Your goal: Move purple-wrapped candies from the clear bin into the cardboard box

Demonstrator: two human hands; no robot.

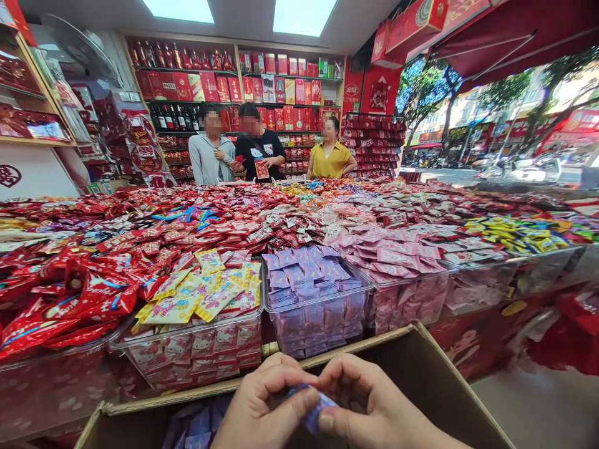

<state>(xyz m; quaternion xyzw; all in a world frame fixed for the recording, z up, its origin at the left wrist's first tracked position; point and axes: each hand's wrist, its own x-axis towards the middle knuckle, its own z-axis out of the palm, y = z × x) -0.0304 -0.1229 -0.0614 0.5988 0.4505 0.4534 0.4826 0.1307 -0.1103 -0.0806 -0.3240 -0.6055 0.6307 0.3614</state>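
Between them, my left hand and my right hand pinch one small purple candy packet, partly covered by fingers and thumbs. Both hands are over an open cardboard box. More purple packets lie in the box's left side, below my left hand. Just beyond the box, a clear plastic bin holds similar purple packets in layered rows. To its left stands a bin with yellow-and-white packets on top. Pink packets are heaped on its right.
Red packets are piled at the left, with yellow ones at the far right. Three people stand behind the display. Shelves of bottles and red boxes line the back wall. A street shows at the right.
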